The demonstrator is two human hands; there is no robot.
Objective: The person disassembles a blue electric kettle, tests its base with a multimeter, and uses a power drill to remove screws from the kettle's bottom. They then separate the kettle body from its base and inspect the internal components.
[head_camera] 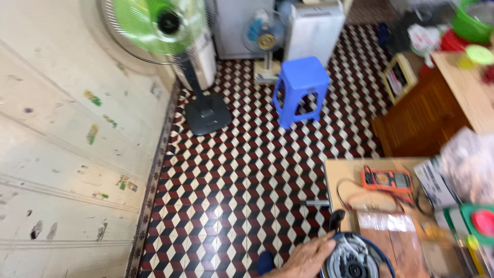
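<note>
Far to the left of the hand, a pale, stained wall (62, 154) runs up the frame, and a standing fan with green blades (159, 23) sits well up and left of the grip, its dark base (207, 114) on the patterned tile floor (242, 180). Further on, still well above the hand and slightly left of it, a blue plastic stool (300, 87) stands on the tiles, with a small blue desk fan (265, 36) and a white appliance (314, 28) behind it. At the bottom edge, one hand (309, 257) comes in from below; only this hand shows, and which of the two it is cannot be told for sure, though it reaches in from the lower left of the thing it touches. Its fingers are spread and laid over the left rim of a round, disc-shaped motor part with a blue rim (355, 257), so the grip is a loose rest on the edge rather than a clamp; whether the fingers curl under it is hidden. The disc lies immediately right of the palm, touching it, flat with its face up, and a short black stub (335, 219) rises just above the fingertips. Up and right of the grip, an orange multimeter (387, 179) lies with its red and black leads (360, 201) on a cardboard-topped surface (339, 172). Further right, blurred, are a pale plastic bag (471, 162) and a green-rimmed object with a red centre (481, 221). No second hand is in view.
</note>
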